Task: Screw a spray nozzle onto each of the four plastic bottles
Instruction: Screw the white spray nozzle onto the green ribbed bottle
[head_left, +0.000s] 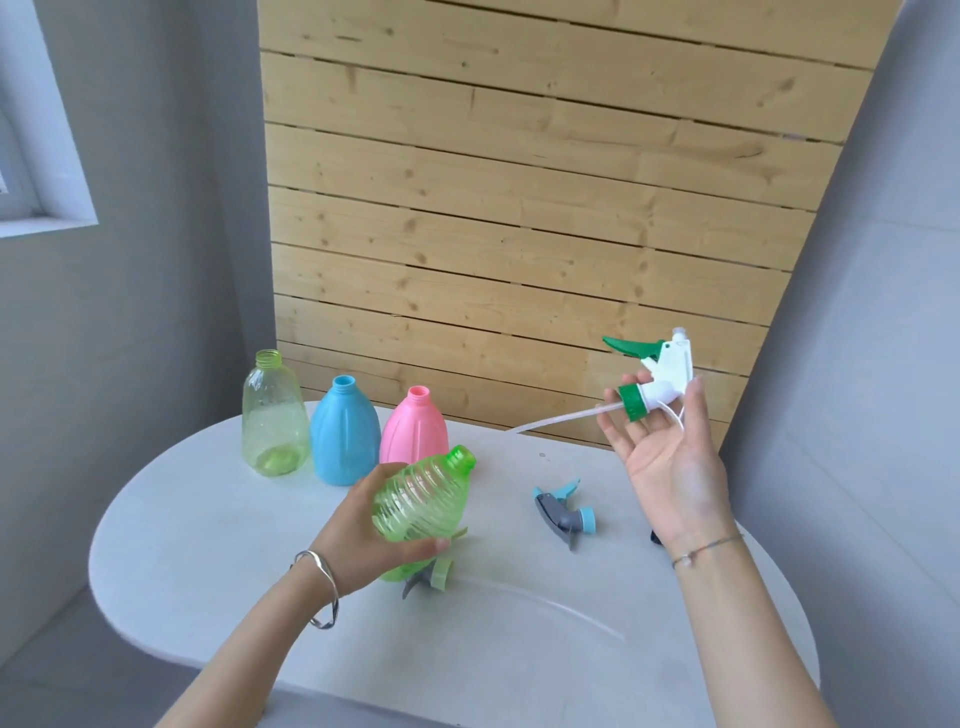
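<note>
My left hand grips a ribbed, clear green bottle, tilted above the table with its open neck pointing up and right. My right hand is raised palm up and holds a white spray nozzle with a green trigger and green collar at its fingertips; the nozzle's thin clear tube trails left. Three open bottles stand at the back left: a yellow-green clear one, a blue one and a pink one.
A grey nozzle with a light blue collar lies on the white oval table. Under the held bottle lies a light green nozzle with a long clear tube. A dark object peeks out behind my right wrist. Wooden slats rise behind.
</note>
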